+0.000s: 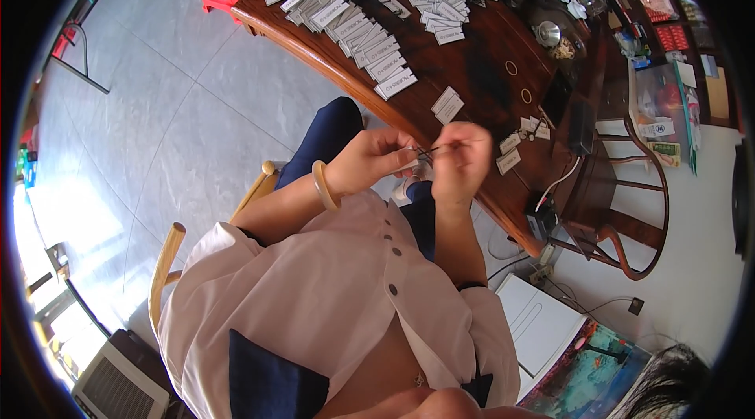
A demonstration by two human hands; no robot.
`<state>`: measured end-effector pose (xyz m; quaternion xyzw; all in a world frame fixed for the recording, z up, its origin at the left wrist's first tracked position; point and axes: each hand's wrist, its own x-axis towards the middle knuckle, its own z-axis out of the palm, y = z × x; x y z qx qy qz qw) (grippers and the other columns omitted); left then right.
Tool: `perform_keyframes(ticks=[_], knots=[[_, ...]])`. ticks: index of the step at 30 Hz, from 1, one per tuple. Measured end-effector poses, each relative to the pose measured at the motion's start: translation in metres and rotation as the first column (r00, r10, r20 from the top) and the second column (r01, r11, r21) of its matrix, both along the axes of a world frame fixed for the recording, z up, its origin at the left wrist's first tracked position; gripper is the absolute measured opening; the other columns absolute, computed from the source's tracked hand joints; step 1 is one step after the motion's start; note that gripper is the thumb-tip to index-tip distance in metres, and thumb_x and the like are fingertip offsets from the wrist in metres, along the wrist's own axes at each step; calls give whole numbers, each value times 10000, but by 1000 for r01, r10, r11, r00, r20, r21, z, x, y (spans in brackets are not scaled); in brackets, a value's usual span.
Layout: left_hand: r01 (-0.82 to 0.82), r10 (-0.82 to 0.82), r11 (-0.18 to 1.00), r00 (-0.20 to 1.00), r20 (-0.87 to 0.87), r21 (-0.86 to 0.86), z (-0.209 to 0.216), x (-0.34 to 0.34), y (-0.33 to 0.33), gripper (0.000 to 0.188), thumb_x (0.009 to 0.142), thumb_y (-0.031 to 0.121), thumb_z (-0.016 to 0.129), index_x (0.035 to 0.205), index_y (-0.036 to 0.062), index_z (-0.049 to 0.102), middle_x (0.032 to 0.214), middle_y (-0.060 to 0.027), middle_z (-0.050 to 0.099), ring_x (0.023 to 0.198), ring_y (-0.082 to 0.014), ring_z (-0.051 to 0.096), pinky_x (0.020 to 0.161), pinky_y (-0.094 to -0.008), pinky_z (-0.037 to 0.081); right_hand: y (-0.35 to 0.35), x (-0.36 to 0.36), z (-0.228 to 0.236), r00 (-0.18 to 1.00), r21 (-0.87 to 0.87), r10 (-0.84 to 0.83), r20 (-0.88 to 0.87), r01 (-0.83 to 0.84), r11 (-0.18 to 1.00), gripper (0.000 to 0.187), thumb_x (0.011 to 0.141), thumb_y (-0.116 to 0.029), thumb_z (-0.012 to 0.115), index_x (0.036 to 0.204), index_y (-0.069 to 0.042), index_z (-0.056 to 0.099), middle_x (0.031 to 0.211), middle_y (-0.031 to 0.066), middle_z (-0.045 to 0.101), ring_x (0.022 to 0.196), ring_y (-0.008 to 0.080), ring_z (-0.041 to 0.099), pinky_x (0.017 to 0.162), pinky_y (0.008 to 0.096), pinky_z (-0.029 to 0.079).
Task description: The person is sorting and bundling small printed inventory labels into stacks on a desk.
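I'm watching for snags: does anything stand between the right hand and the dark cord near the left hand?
Nothing visible does. The right hand is at the dark cord, which crosses the narrow gap to the left hand. The loose white tags lie on the wooden table, outside that gap.

The tags point(358, 37) are white printed dark, the cord point(425, 154) black, the table point(497, 38) reddish-brown.
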<state>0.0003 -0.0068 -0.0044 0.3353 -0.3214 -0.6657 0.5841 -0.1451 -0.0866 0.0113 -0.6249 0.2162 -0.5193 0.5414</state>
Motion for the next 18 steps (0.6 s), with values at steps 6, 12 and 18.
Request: perform_keyframes(ticks=[6, 12, 18], knots=[[-107, 104, 994, 989, 106, 19, 4, 12, -1, 115, 958, 138, 591, 990, 29, 582, 906, -2, 588, 802, -87, 605, 711, -236, 486, -15, -18, 8, 991, 312, 13, 133, -54, 949, 333, 843, 48, 529, 1150, -67, 471, 954, 70, 533, 626, 76, 433, 519, 222, 355], [-132, 136, 990, 982, 131, -38, 5, 10, -1, 114, 964, 132, 584, 1002, 25, 584, 921, -7, 599, 815, -81, 597, 709, -232, 481, -8, -13, 4, 936, 696, 333, 119, -317, 644, 240, 891, -74, 554, 1116, 10, 558, 865, 64, 592, 556, 66, 412, 520, 244, 365], [-126, 155, 984, 957, 247, -126, -3, 11, 0, 143, 970, 154, 577, 1014, 17, 579, 905, -10, 607, 794, -74, 573, 715, -228, 477, -4, -9, 1, 928, 534, 368, -60, -282, 797, 181, 913, -43, 516, 1037, 38, 621, 838, 57, 622, 571, 62, 445, 529, 230, 377]])
